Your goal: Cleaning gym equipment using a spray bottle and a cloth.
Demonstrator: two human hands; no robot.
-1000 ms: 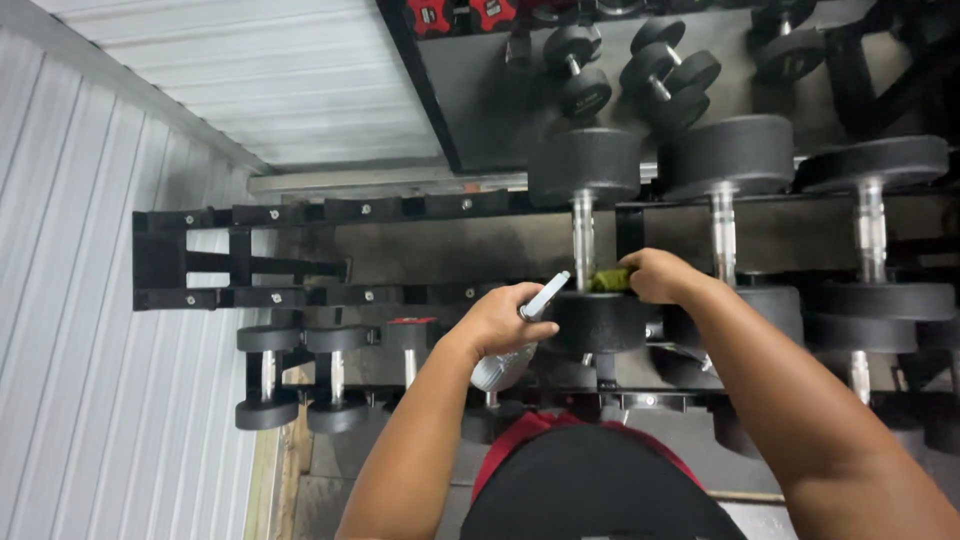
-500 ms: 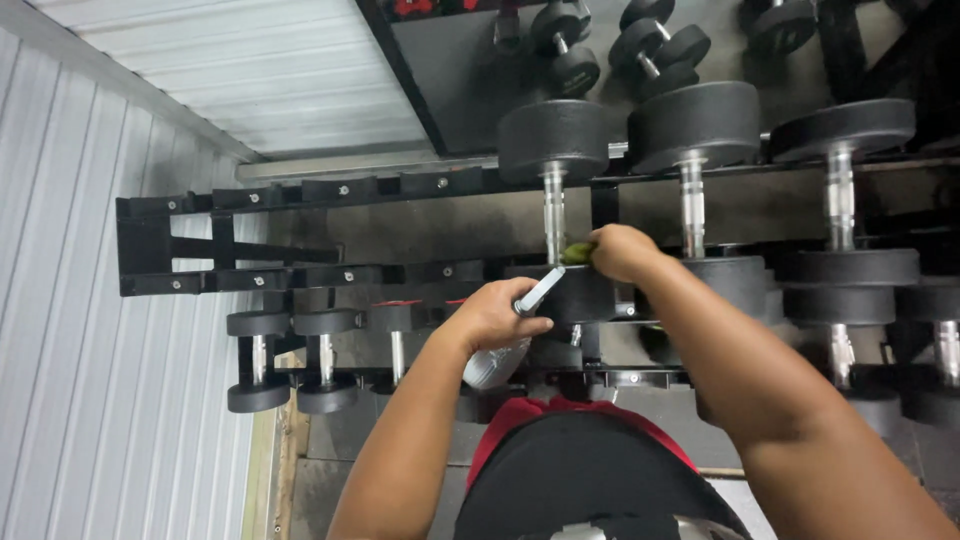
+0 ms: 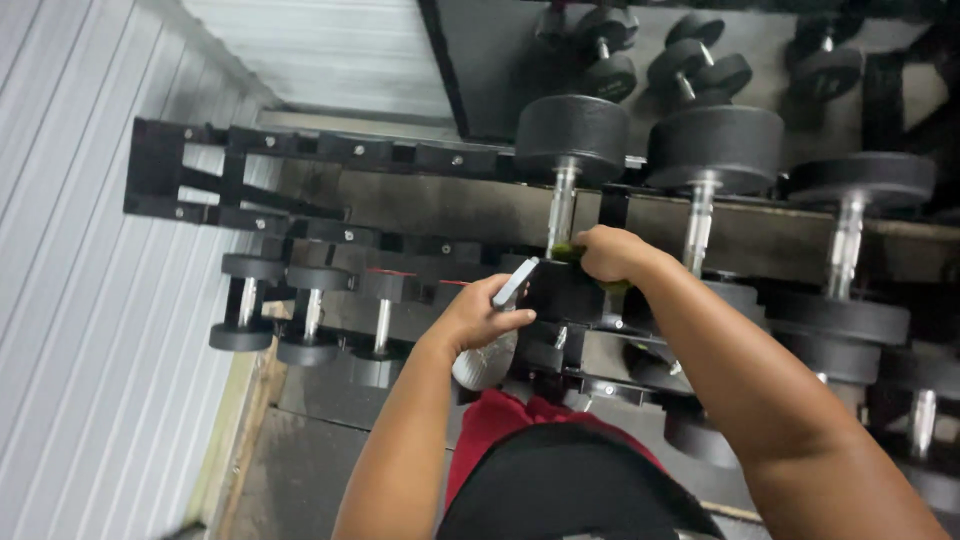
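While the right hand presses a green cloth against a dumbbell handle, the left hand grips a spray bottle.

The right hand's fingers are curled shut around the cloth, at the near end of the chrome handle where it meets the near black head on the rack. The left hand is closed around the silvery bottle's neck, just left of that head. Smaller dumbbells sit lower left.
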